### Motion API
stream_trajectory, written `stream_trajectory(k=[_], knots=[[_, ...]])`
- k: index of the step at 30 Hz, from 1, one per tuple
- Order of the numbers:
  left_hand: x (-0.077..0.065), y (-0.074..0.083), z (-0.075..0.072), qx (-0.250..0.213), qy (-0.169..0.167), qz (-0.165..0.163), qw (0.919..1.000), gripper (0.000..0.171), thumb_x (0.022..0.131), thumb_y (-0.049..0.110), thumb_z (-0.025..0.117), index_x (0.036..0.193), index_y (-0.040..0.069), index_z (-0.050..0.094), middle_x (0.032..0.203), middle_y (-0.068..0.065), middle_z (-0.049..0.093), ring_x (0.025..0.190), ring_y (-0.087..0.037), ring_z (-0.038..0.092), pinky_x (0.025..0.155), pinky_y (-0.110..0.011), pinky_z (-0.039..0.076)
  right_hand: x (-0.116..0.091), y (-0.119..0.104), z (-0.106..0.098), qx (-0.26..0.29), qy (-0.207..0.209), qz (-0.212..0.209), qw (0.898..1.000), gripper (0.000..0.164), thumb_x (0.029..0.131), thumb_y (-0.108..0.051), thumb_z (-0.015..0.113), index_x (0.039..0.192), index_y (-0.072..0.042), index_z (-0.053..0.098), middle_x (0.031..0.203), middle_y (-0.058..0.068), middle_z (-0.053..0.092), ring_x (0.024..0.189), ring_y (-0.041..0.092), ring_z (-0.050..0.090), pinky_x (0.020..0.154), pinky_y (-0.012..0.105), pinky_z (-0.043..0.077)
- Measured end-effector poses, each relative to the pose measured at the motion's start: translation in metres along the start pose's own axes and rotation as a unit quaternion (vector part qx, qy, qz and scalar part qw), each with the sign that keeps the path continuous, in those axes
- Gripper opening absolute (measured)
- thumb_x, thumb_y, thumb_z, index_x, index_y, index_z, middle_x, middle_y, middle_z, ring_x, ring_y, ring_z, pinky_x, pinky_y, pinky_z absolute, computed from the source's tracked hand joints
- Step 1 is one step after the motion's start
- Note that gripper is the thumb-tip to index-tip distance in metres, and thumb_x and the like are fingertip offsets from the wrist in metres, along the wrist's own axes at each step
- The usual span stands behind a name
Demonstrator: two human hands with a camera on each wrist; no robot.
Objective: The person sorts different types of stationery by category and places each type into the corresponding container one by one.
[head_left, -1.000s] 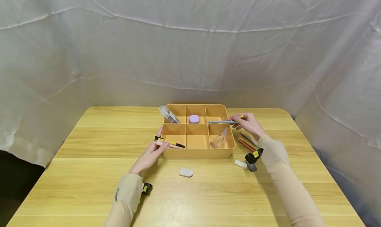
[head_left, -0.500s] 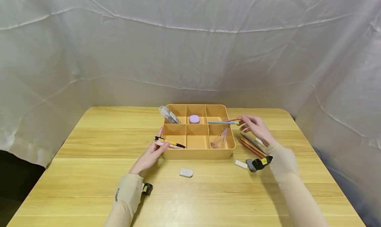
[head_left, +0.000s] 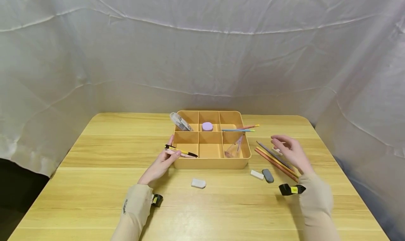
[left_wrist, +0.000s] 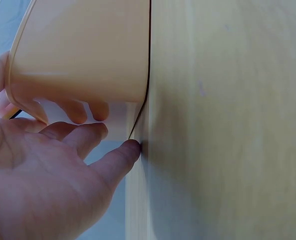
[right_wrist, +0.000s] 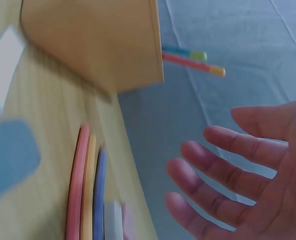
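A tan six-compartment organizer box (head_left: 212,164) stands at the table's back. My left hand (head_left: 160,166) holds its front left corner: in the left wrist view the thumb is over the rim, the other fingers (left_wrist: 119,159) along the outer side. A yellow-and-black pen (head_left: 186,151) and a pale pen lie across the front left compartment beside the thumb. My right hand (head_left: 292,153), fingers apart and loosely bent, hangs over the table right of the box, holding nothing. Below it lie a red pencil (right_wrist: 77,185), a yellow pencil (right_wrist: 89,185) and a blue-grey pencil (right_wrist: 99,195).
Blue (head_left: 237,130) and orange-red (head_left: 252,126) pencils jut over the box's right rim. Inside are clear set squares (head_left: 239,144), a lilac rounded item (head_left: 207,126) and a clear-cased item (head_left: 179,121). White (head_left: 256,175) and grey (head_left: 268,176) erasers lie at right, another white eraser (head_left: 198,183) in front.
My right hand let go of the blue and orange-red pencils at the box's right rim, then moved right and toward me. The left hand stayed at the box corner.
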State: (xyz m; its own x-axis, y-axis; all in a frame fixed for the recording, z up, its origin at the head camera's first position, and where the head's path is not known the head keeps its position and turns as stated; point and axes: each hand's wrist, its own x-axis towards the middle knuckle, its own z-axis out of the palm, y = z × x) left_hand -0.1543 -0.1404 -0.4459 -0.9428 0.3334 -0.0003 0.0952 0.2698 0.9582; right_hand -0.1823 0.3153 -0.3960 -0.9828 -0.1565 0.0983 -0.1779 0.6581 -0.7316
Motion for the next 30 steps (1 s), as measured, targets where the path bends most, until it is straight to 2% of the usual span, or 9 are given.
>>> stream_trajectory(k=[5,8,9,10,13,18,21,25,30], knots=[[0.001,0.0,0.0,0.006,0.0,0.002,1.0,0.041,0.109,0.025,0.042,0.131,-0.007,0.056,0.17,-0.011,-0.018,0.156,-0.042,-0.01,0.125,-0.064,-0.001,-0.013,0.01,-0.005,-0.07,0.033,0.0,0.997,0.039,0.106,-0.028,0.051,0.131,0.0,0.064,0.13,0.025,0.066,0.105,0.025,0.065,0.081,0.019,0.049],[0.0,0.0,0.0,0.01,0.0,0.002,0.9999,0.041,0.109,0.026,0.042,0.132,-0.005,0.057,0.17,-0.01,-0.018,0.156,-0.042,-0.009,0.125,-0.065,-0.001,-0.018,0.016,-0.005,-0.08,0.031,0.011,0.996,0.04,0.106,-0.027,0.05,0.13,0.002,0.064,0.129,0.027,0.066,0.11,0.04,0.064,0.086,0.033,0.053],[0.0,-0.001,0.0,0.009,0.001,0.002,1.0,0.039,0.109,0.025,0.042,0.125,-0.005,0.062,0.17,-0.011,-0.018,0.156,-0.042,-0.01,0.125,-0.065,-0.001,-0.02,0.018,-0.005,-0.084,0.029,0.015,0.996,0.04,0.106,-0.027,0.05,0.129,0.003,0.064,0.128,0.028,0.066,0.109,0.042,0.064,0.086,0.038,0.055],[0.0,-0.001,0.0,0.009,0.001,0.002,1.0,0.039,0.109,0.025,0.042,0.125,-0.005,0.062,0.17,-0.011,-0.018,0.156,-0.042,-0.01,0.125,-0.065,-0.001,-0.021,0.02,-0.005,-0.089,0.027,0.02,0.995,0.04,0.106,-0.026,0.051,0.128,0.004,0.064,0.127,0.029,0.066,0.109,0.043,0.064,0.086,0.043,0.055],[0.0,-0.001,0.001,0.004,0.003,0.003,1.0,0.039,0.109,0.025,0.042,0.125,-0.006,0.06,0.17,-0.012,-0.017,0.156,-0.042,-0.01,0.125,-0.065,-0.001,-0.023,0.028,-0.004,-0.109,0.025,0.024,0.993,0.035,0.103,-0.022,0.055,0.123,0.005,0.066,0.12,0.029,0.068,0.103,0.043,0.065,0.083,0.049,0.056],[0.0,-0.002,0.001,-0.001,0.005,0.004,1.0,0.039,0.109,0.024,0.042,0.125,-0.008,0.059,0.17,-0.012,-0.017,0.156,-0.042,-0.011,0.125,-0.066,-0.001,-0.022,0.04,-0.002,-0.143,0.016,0.029,0.989,0.021,0.097,-0.013,0.065,0.107,0.004,0.072,0.098,0.022,0.073,0.086,0.03,0.067,0.071,0.035,0.052],[-0.001,-0.001,0.001,0.005,0.003,0.001,1.0,0.039,0.109,0.024,0.042,0.127,-0.005,0.06,0.17,-0.012,-0.018,0.156,-0.043,-0.011,0.125,-0.066,-0.002,-0.022,0.043,-0.001,-0.156,-0.005,0.053,0.986,0.019,0.095,-0.014,0.067,0.102,0.002,0.072,0.091,0.017,0.073,0.08,0.022,0.064,0.067,0.03,0.048],[-0.001,-0.001,0.001,0.008,0.005,-0.001,1.0,0.038,0.109,0.025,0.042,0.126,-0.004,0.06,0.17,-0.012,-0.017,0.156,-0.043,-0.01,0.125,-0.066,-0.001,-0.023,0.046,-0.001,-0.159,-0.031,0.087,0.983,0.018,0.094,-0.014,0.067,0.102,0.001,0.072,0.089,0.013,0.071,0.081,0.02,0.061,0.068,0.03,0.045],[-0.001,-0.001,0.001,0.012,0.002,-0.002,0.9999,0.042,0.109,0.025,0.042,0.137,-0.005,0.052,0.17,-0.01,-0.018,0.156,-0.042,-0.008,0.125,-0.064,0.001,-0.022,0.049,-0.001,-0.157,-0.05,0.119,0.979,0.016,0.093,-0.012,0.066,0.1,0.002,0.07,0.088,0.012,0.068,0.08,0.021,0.057,0.068,0.029,0.042]])
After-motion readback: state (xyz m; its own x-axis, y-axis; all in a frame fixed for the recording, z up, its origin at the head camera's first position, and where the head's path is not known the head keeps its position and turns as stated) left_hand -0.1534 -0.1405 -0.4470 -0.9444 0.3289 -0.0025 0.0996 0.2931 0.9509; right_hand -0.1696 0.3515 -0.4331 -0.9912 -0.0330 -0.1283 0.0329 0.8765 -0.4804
